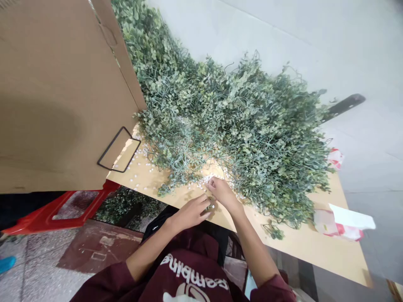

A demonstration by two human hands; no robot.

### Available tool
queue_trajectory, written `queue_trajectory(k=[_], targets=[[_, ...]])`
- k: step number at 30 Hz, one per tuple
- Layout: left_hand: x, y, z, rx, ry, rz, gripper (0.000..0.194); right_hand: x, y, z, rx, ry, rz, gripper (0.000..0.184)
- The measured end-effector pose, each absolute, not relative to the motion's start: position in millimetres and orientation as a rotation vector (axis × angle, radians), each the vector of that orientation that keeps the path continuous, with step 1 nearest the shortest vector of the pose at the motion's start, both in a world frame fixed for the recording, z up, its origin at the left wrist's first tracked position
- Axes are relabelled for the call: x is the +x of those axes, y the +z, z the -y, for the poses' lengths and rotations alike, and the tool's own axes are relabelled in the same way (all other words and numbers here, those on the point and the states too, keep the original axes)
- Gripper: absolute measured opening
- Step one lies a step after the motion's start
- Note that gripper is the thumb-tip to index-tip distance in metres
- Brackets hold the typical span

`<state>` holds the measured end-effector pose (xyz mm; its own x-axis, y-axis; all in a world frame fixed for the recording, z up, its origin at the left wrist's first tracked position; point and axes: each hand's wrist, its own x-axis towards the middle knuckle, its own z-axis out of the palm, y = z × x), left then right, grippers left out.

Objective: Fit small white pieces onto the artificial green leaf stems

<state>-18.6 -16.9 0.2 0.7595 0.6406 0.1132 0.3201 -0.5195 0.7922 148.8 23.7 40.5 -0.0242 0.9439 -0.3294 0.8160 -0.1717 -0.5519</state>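
Observation:
My left hand (195, 210) is closed near the table's front edge, its thumb and fingers round a small green artificial sprig (210, 207) with a white tip. Just above it, my right hand (222, 192) has its fingertips pinched together at a scatter of small white pieces (201, 181). Whatever sits between those fingertips is too small to make out. Behind both hands spreads a large heap of artificial green foliage (264, 126), with thin stems sticking out. A loose sprig (273, 230) lies to the right.
Under the foliage is a yellowish tabletop (340, 256). A big cardboard box (63, 96) stands at the left, with a black wire frame (103, 157) by its edge. Red-and-white wrappers (340, 230) lie at right. A red plastic stool (63, 209) is below left.

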Motion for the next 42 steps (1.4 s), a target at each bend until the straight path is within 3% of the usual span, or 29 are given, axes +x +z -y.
queue_trajectory(k=[5,9,14,24,33,42], targets=[[-15.5,-2.1,19.9,2.142,0.522,-0.812,0.018,172.8,41.9,-12.8,-2.046,1.118,1.723,0.018],[-8.2,-10.2,24.5,2.165,0.589,-0.900,0.012,195.8,43.7,0.3,-1.901,1.131,1.551,0.002],[-1.7,-11.0,29.1,2.168,0.648,-0.942,0.008,212.7,51.4,24.6,-1.698,1.087,1.338,0.012],[-3.2,-0.2,39.4,1.759,0.852,-0.981,0.022,187.4,22.0,88.7,-1.172,1.555,0.772,0.026],[-1.1,6.8,44.3,1.647,1.057,-1.037,0.025,161.3,15.2,97.6,-0.959,1.571,0.523,0.019],[-2.3,22.9,50.5,1.781,1.347,-0.873,0.019,156.0,30.5,98.7,-0.845,1.481,0.637,0.015]])
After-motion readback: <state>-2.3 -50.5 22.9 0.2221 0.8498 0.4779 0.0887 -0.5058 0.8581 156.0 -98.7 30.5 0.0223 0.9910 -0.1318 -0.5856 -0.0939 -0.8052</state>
